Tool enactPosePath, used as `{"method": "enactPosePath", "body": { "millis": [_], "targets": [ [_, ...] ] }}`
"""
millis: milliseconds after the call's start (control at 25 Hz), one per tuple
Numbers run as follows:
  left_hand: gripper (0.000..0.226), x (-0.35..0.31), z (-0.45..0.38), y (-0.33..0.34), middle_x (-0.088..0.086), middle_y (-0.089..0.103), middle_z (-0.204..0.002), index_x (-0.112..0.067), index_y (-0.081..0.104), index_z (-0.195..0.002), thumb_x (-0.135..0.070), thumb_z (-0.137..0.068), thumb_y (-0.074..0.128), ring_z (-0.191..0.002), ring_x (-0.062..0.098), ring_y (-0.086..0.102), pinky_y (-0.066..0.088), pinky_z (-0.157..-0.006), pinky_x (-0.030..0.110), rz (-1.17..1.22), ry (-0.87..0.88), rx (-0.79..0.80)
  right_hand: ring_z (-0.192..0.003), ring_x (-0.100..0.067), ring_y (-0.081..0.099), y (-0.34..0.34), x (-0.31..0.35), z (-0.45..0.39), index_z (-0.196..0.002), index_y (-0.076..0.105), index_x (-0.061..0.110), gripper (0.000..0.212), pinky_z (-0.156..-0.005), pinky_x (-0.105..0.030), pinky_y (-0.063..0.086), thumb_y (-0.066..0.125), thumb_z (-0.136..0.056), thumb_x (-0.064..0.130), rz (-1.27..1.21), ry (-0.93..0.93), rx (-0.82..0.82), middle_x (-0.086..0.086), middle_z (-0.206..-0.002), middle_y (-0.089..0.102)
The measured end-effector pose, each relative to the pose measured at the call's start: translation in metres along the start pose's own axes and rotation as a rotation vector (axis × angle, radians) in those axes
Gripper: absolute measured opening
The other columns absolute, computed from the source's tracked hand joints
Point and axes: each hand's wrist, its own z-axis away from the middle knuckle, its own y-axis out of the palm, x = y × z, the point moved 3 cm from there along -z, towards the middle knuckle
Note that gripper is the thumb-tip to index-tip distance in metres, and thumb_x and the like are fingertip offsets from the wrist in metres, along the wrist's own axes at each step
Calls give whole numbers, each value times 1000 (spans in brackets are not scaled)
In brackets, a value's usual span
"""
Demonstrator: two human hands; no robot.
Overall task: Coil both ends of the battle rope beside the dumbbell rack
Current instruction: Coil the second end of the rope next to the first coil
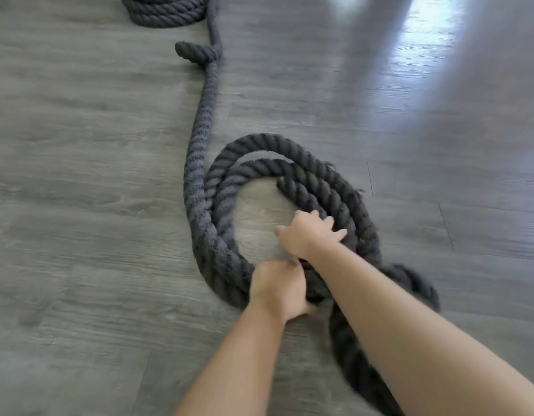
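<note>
Gripping the battle rope [196, 163] at its loose coil's [319, 178] near edge, the left hand [277, 288] curls tight while the right hand [309, 234] presses spread fingers on it, grey floor [79, 190] around.

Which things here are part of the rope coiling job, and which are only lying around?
Part of the job:
- near rope coil, being laid
- left hand, gripping the rope
- right hand, resting on the coil
- finished coil, far end
- knot between them

Just there:
- only the grey floor
</note>
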Motion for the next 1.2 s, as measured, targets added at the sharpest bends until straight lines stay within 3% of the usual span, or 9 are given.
{"method": "enactPosePath", "body": {
  "millis": [120,200,360,480,720,840,1000,1080,1200],
  "targets": [
    [52,-23,-31,-1,13,28,-160,-14,23,-154,-27,-105,34,-145,33,28,33,-112,44,-142,101,129,-150,-40,9,14,-3,7,-147,45,20,62,-113,-71,-6,28,-98,55,23,-6,-56,-11,-163,23],
    [56,-19,-36,-3,10,20,-164,-18,20,-156,-33,-104,34,-149,32,18,24,-117,50,-149,217,133,-153,-33,6,21,-14,2,-146,50,24,69,-115,-67,-6,20,-96,62,-50,7,-50,-8,-166,20],
    [89,53,-30,-28,10,59,-136,-15,54,-134,-76,-70,66,-126,31,50,39,-105,40,-86,461,215,-153,-34,6,29,-14,-5,-133,64,22,79,-116,-63,0,11,-94,66,32,-73,-94,-2,-159,38],
    [110,143,-47,-52,-3,57,-135,-20,54,-131,-84,-43,73,-129,19,47,27,-114,43,-298,388,220,-145,-30,34,36,-12,2,-99,78,15,83,-120,-54,10,7,-93,59,215,-250,-231,2,-119,71],
    [104,161,-56,-40,-8,61,-113,-22,59,-112,-92,-36,64,-107,18,52,37,-93,35,-312,375,125,-76,-19,67,23,-20,-22,-56,57,22,54,-109,-54,41,33,-97,48,144,-546,-505,9,-61,61],
    [101,163,-56,-37,-8,62,-104,-21,61,-103,-98,-37,55,-98,19,52,34,-84,37,-229,275,24,-67,-21,59,5,-18,-53,-59,54,22,51,-109,-54,40,34,-98,47,169,-644,-532,8,-60,53],
    [104,154,-55,-27,-10,61,-105,-23,59,-106,-102,-40,46,-101,19,47,34,-88,39,-64,61,-36,-100,-34,57,-24,-9,-101,-78,72,12,51,-115,-58,26,38,-100,42,209,-665,-615,-6,-89,65],
    [105,150,-59,-26,-10,61,-107,-24,58,-108,-103,-41,46,-105,20,46,34,-92,41,20,-62,-46,-122,-39,46,-37,-3,-111,-99,73,11,37,-117,-63,4,48,-95,37,180,-498,-740,-13,-121,60],
    [107,145,-68,-28,-7,60,-114,-23,57,-115,-101,-42,51,-109,22,46,34,-93,43,91,-194,-21,-144,-39,21,-31,9,-95,-151,30,18,80,-117,-60,2,68,-84,40,-429,441,-541,-15,-160,18]
  ]
}}
